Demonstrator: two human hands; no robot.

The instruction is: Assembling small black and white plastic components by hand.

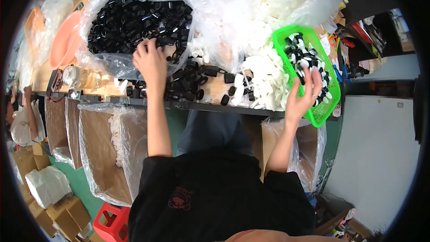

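My left hand point(150, 60) reaches over the near edge of a clear plastic bag point(114, 64). Its fingers are curved but apart, with their tips at a heap of small black cylindrical caps point(134, 20); I make out nothing held in them. Over the near part of a bright green plastic basket point(319, 118), my right hand point(305, 93) is spread open. Small black-and-white pieces point(309, 56) lie in that basket, some close to the fingertips. Between the hands, loose black caps point(190, 80) and a mound of flat white plastic pieces point(266, 78) cover parts of the wooden table.
Clear plastic sheeting point(219, 0) drapes across the back. A pink basin point(65, 40) and a glass jar point(80, 77) stand at left. Below the table edge are plastic-lined cartons point(96, 145) and a red stool point(109, 222). Another person's arm point(31, 114) shows far left.
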